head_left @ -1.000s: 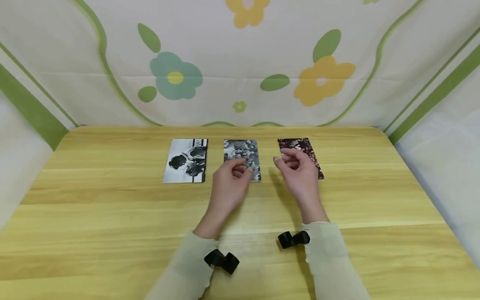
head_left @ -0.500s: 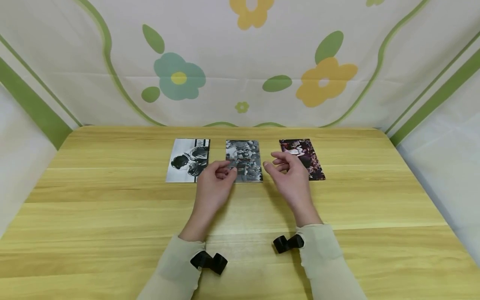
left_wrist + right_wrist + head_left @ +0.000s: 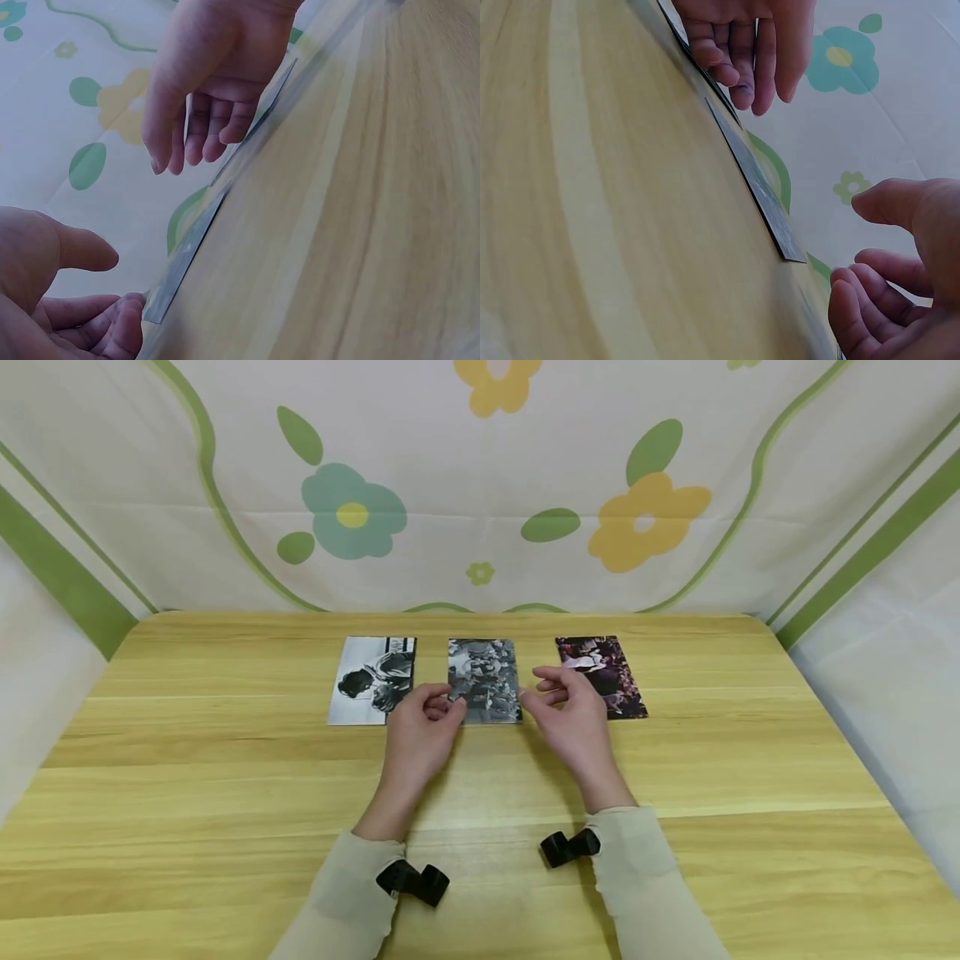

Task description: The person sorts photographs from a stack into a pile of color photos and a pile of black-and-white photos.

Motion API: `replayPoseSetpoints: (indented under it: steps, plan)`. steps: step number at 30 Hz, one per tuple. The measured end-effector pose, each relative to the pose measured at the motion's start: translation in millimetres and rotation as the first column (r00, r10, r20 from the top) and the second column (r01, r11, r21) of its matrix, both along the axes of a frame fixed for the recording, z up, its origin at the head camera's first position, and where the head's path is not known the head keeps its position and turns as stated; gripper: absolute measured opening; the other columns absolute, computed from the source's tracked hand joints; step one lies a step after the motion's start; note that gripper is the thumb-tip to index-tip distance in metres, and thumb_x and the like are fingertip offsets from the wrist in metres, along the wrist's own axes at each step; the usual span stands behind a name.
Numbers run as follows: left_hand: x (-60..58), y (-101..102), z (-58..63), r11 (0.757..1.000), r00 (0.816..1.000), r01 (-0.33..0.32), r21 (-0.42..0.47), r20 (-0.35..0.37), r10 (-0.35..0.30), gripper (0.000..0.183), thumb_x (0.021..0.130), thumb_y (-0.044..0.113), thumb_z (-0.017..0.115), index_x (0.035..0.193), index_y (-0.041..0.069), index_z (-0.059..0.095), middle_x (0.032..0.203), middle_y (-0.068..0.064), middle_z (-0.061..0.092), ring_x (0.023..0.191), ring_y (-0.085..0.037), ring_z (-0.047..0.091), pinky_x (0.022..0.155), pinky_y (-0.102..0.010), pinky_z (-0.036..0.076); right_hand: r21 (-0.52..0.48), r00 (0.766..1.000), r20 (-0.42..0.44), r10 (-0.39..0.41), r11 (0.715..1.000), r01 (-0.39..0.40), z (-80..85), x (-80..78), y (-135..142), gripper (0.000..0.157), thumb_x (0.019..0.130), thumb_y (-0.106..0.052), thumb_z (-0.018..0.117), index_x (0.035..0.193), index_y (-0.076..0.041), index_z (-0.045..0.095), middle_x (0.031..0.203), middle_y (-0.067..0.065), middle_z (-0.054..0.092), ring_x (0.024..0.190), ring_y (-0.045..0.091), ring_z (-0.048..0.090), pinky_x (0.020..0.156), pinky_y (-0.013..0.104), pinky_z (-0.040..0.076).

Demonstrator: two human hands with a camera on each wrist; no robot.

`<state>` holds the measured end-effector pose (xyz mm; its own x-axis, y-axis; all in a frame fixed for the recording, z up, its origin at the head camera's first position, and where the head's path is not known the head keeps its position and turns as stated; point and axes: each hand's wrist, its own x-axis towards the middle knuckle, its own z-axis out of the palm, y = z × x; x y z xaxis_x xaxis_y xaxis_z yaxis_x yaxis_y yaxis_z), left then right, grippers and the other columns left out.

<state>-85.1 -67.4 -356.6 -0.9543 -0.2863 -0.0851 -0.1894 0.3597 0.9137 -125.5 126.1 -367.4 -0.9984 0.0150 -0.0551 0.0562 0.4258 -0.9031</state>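
Observation:
Three picture cards lie flat in a row: a black-and-white one (image 3: pixel 360 697) at left, a grey crowd picture card (image 3: pixel 486 672) in the middle and a dark reddish one (image 3: pixel 618 672) at right. My left hand (image 3: pixel 422 727) is by the middle card's left edge, overlapping the left card's near corner in the head view. By the middle card's right edge is my right hand (image 3: pixel 573 718), partly covering the right card. Both hands have loosely bent fingers, thumb apart, and grip nothing. In the right wrist view the middle card (image 3: pixel 757 187) runs between the hands; whether fingertips touch it I cannot tell.
The cards lie near the far edge of a wood-grain table (image 3: pixel 225 827). Behind it hangs a white cloth (image 3: pixel 450 468) with flowers and green leaves. Each sleeve carries a black wrist mount, one on the left (image 3: pixel 412 882) and one on the right (image 3: pixel 570 847).
My left hand has moved left from over the middle card to its left edge. My right hand has shifted left, from the right card towards the middle one. The cards stay in place.

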Motion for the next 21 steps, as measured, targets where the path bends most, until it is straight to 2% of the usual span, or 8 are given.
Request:
replayPoseSetpoints:
  steps: [7, 15, 21]
  plan:
    - [-1.2, 0, -6.0, 0.999, 1.000, 0.025, -0.040, 0.020, -0.024, 0.039, 0.098, 0.014, 0.076, 0.134, -0.001, 0.070, 0.101, -0.013, 0.074, 0.088, -0.023, 0.066, 0.079, -0.032, 0.054, 0.023, 1.000, 0.007, 0.019, 1.000, -0.020, -4.4, -0.5, -4, 0.047, 0.095, -0.021, 0.082, 0.138, -0.009, 0.069, 0.124, 0.011, 0.067, 0.109, 0.025, 0.066, 0.095, 0.040, 0.058]
    - [-2.6, 1, -13.3, 0.991, 0.997, 0.072, -0.114, -0.014, -0.074, 0.052, 0.094, 0.011, 0.078, 0.140, -0.009, 0.064, 0.101, -0.017, 0.069, 0.085, -0.024, 0.065, 0.080, -0.038, 0.058, 0.076, 1.000, -0.021, 0.015, 0.997, -0.013, -14.1, -0.7, -6, 0.041, 0.094, -0.019, 0.083, 0.131, -0.005, 0.072, 0.118, 0.012, 0.068, 0.102, 0.024, 0.066, 0.092, 0.036, 0.057]
    - [-3.4, 1, -12.9, 0.979, 0.996, 0.089, -0.183, 0.016, -0.087, 0.065, 0.094, 0.014, 0.077, 0.149, -0.013, 0.054, 0.103, -0.016, 0.063, 0.085, -0.024, 0.060, 0.083, -0.041, 0.056, 0.141, 0.998, -0.062, 0.027, 0.990, -0.018, -17.1, -0.3, -10, 0.044, 0.092, -0.019, 0.083, 0.131, -0.002, 0.073, 0.114, 0.012, 0.066, 0.095, 0.023, 0.064, 0.087, 0.034, 0.055]
